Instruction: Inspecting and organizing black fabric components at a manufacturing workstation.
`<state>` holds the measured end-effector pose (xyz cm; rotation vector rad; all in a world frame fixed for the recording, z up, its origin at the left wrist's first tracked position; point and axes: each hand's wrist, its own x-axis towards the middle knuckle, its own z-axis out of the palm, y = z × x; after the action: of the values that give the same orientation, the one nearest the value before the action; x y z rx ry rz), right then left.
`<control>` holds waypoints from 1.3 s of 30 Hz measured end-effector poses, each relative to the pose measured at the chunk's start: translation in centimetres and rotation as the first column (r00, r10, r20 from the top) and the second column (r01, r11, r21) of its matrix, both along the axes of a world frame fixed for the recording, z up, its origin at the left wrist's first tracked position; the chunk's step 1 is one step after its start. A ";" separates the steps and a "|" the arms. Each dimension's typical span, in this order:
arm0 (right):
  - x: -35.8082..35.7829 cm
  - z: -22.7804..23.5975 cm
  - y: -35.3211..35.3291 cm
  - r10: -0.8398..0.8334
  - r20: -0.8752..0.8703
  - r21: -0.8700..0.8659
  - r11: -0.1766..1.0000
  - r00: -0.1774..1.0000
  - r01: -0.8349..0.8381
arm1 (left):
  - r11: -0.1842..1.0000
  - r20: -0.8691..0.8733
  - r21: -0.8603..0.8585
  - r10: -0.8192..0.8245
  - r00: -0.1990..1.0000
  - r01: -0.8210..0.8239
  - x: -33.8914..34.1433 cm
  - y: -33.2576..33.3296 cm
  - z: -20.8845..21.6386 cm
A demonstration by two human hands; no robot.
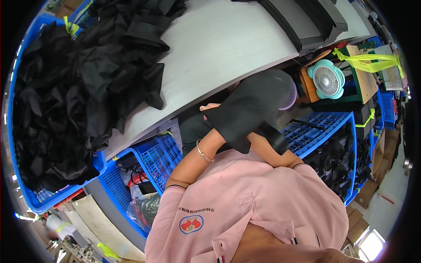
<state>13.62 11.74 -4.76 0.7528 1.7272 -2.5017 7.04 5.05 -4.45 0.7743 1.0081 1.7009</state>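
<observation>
A black fabric piece (pixel 252 103) lies over my lap and covers most of both hands. A loose black strip (pixel 275 139) sticks out at its right, over my right forearm. At the fabric's left edge a few fingers of my left hand (pixel 209 107) show, bent against the cloth and closed on it; a bangle sits on that wrist. My right hand is hidden under the fabric, with only the forearm in sight, so its fingers cannot be made out. A large heap of black fabric pieces (pixel 83 87) spills from a blue crate (pixel 100 165) onto the table at the left.
Ahead stretches a pale table (pixel 210 44), with stacked black sheets (pixel 302 22) at its far right. To my right are a turquoise fan (pixel 326 79), a purple basket (pixel 289 97) and a blue crate (pixel 322 122) of black pieces. Another blue basket (pixel 160 151) stands left, holding plastic bags.
</observation>
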 end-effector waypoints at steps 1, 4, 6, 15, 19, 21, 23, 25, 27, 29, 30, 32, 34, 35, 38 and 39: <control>0.3 0.1 0.0 -0.021 0.010 -0.044 0.999 1.000 0.022 | 1.000 -0.076 0.009 0.027 0.997 -0.026 -0.1 0.0 0.2; 0.9 0.5 -0.5 -0.105 0.050 -0.238 0.965 0.993 0.114 | 0.994 -0.340 0.061 0.103 0.935 -0.088 -0.6 -0.2 0.7; 1.1 0.5 -0.8 -0.166 0.095 -0.416 0.889 0.981 0.191 | 0.985 -0.533 0.133 0.168 0.829 -0.114 -1.1 0.0 0.7; 2.2 1.8 0.7 -0.349 0.017 -0.367 0.869 0.937 0.330 | 0.802 -0.794 0.580 0.596 0.123 -0.141 -1.7 1.8 -1.7; 2.1 0.5 2.3 -0.378 -0.104 0.319 0.863 0.920 0.391 | 0.895 -0.912 0.269 0.356 0.205 -0.357 1.0 -0.2 -1.0; 3.2 -1.6 1.6 -0.345 0.196 0.102 0.938 0.918 0.330 | 0.914 -0.928 0.078 0.213 0.306 -0.399 -0.3 -0.5 0.2; 2.7 -4.5 -1.0 -0.156 0.092 0.407 0.907 0.983 0.106 | 0.857 -0.906 0.164 0.326 0.268 -0.489 -2.4 -0.1 1.9; 3.0 -6.4 -4.2 0.194 0.064 0.102 0.975 0.979 -0.200 | 0.915 -0.640 0.139 0.375 0.671 -0.379 -4.6 1.6 3.5; 3.6 -6.6 -6.2 0.146 -0.087 0.194 0.973 0.985 -0.127 | 0.915 0.249 0.078 0.367 0.896 -0.396 -4.5 3.7 4.5; 3.8 -4.9 -7.3 0.089 -0.234 0.378 0.926 0.968 0.006 | 0.957 0.810 0.155 0.020 0.586 -0.247 -7.0 3.6 5.4; 3.8 -3.5 -7.6 0.067 -0.310 0.453 0.887 0.948 0.086 | 0.931 0.721 0.146 0.131 0.680 -0.334 -7.0 4.1 5.4; 4.1 -0.4 -5.8 0.166 0.074 0.437 0.881 0.983 -0.182 | 0.930 0.643 0.045 0.253 0.723 -0.365 -8.5 4.2 4.9; 4.4 2.5 -2.5 0.087 0.321 0.594 0.757 0.943 -0.273 | 0.892 0.424 -0.026 0.419 0.803 -0.452 -9.4 3.7 3.9; 4.1 3.5 -1.7 -0.075 0.131 0.844 0.532 0.988 -0.071 | 0.876 0.444 -0.064 0.454 0.772 -0.478 -9.7 3.4 3.4; 4.1 6.0 -0.2 -0.438 -0.064 0.652 0.661 0.897 0.370 | 0.824 0.376 -0.145 0.558 0.740 -0.548 -9.1 2.9 2.7; 3.7 6.5 -0.1 -0.392 -0.273 0.721 0.522 0.878 0.457 | 0.832 0.328 -0.107 0.546 0.771 -0.544 -8.3 2.8 2.8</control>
<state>17.37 11.67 1.78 1.2557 3.0279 -1.8802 -1.29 7.86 -1.67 0.1461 1.0435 2.2339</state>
